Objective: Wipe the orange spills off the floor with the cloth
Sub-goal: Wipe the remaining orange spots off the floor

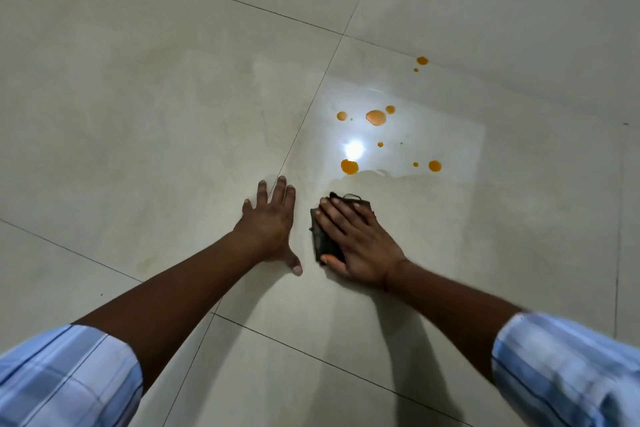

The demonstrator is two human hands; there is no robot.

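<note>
Several orange spills (375,117) dot the pale glossy floor tile (433,218) ahead of my hands, with two small drops farther off at the upper right (422,61). A dark folded cloth (323,236) lies flat on the floor under my right hand (356,246), which presses down on it with fingers spread. The nearest spill (349,167) sits just beyond the cloth. My left hand (272,222) rests flat on the floor beside it, fingers apart, holding nothing.
Dark grout lines (242,7) cross the tiled floor. A bright lamp reflection (354,149) glares among the drops. A faint wet edge (391,177) runs across the tile just past the cloth. Blue striped sleeves frame the bottom corners.
</note>
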